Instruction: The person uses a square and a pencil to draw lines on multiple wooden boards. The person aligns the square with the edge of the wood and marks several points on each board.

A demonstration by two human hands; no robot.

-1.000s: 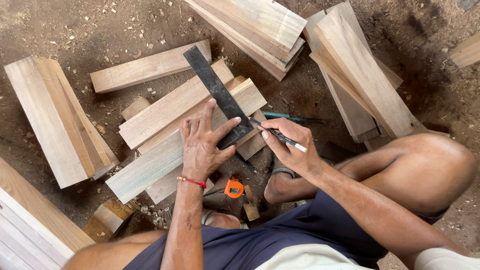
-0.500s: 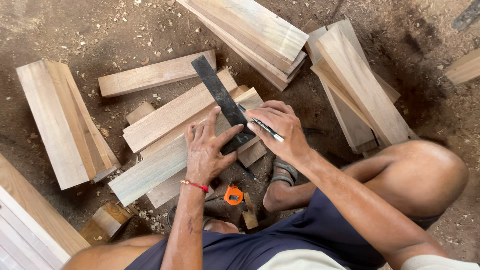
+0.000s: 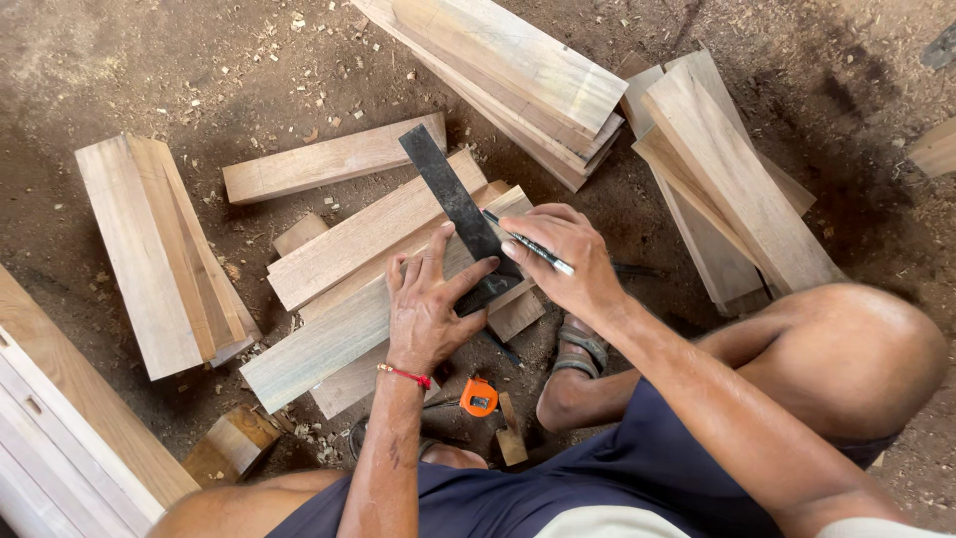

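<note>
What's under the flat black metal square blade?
The flat black metal square blade lies across pale wooden planks, pinned by the left hand. The right hand, holding a black-and-white pen, covers its lower end; anything marked there is hidden.

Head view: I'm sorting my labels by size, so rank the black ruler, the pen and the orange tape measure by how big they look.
1. Black ruler, longest by far, though partly hidden under the left hand.
2. Pen in the right hand, thin and shorter.
3. Orange tape measure, smallest, on the ground.

Black square [image 3: 453, 204], pale planks [image 3: 349, 334], perhaps orange tape [image 3: 480, 397]
</note>
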